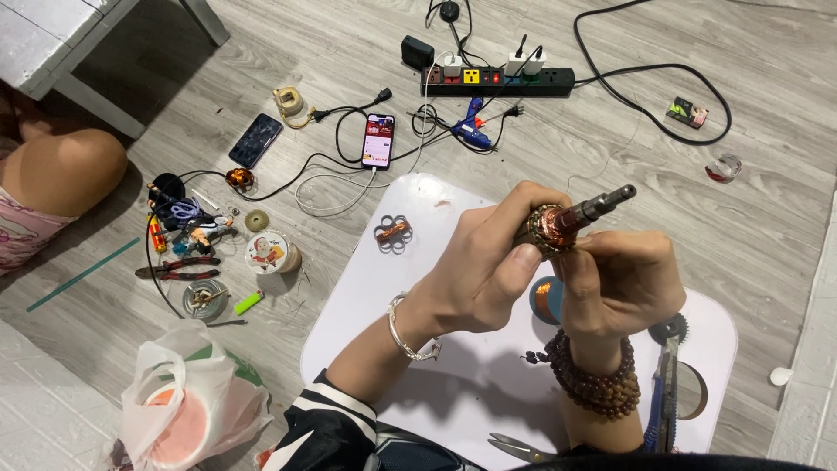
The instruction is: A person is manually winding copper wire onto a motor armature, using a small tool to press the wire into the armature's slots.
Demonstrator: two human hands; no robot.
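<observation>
Both hands hold a small motor armature (pixel 571 218) with copper windings and a grey steel shaft pointing up and to the right. My left hand (pixel 484 262), with a silver bracelet on its wrist, wraps the winding end from the left. My right hand (pixel 623 283), wearing a brown bead bracelet, pinches the armature from below right. The hands hover over a white board (pixel 366 296) on the floor. A blue spool of copper wire (pixel 544 301) lies on the board, partly hidden behind the hands.
Scissors (pixel 519 447), blue-handled pliers (pixel 667 392) and a small coil piece (pixel 394 234) lie on the board. On the wooden floor are a power strip (pixel 497 81), glue gun (pixel 473 122), two phones (pixel 378 140), hand tools (pixel 179 266), a plastic bag (pixel 187 406). Another person's knee (pixel 61 170) is left.
</observation>
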